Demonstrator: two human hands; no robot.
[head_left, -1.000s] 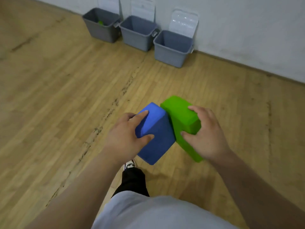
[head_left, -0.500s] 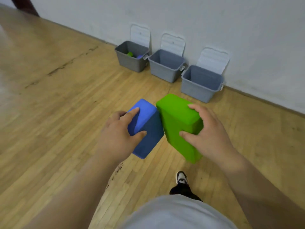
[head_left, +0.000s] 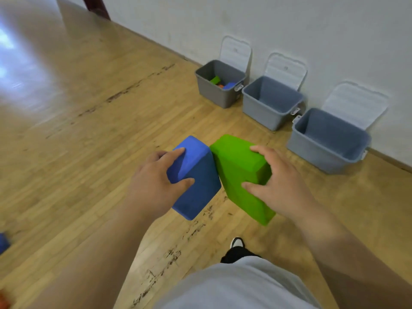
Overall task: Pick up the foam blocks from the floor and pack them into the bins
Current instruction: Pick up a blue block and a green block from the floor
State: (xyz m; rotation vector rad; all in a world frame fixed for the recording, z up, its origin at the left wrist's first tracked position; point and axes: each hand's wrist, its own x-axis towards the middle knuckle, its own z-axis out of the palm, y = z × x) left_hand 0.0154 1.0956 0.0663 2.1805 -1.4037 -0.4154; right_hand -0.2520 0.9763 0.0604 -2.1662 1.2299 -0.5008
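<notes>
Bins (head_left: 267, 112) nearer than before; left hand (head_left: 153, 181) grips blue block (head_left: 198, 175), right hand (head_left: 283, 186) grips green block (head_left: 236, 159).

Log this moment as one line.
left hand grips blue block | right hand grips green block | blocks touching, off floor | farthest bin holds blocks

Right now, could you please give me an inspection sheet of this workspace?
Surface: wooden floor, with dark scuff marks.
Job's things: blue block and green block held side by side above the floor; far bin holds a few blocks; middle bin and near bin show none; all lids open. Second blue block on the floor at the left edge.
Clutter: blurred orange thing, bottom-left corner.
Grips: left grip holds the blue block; right grip holds the green block.
Cables: nothing seen.
Surroundings: white wall.
</notes>
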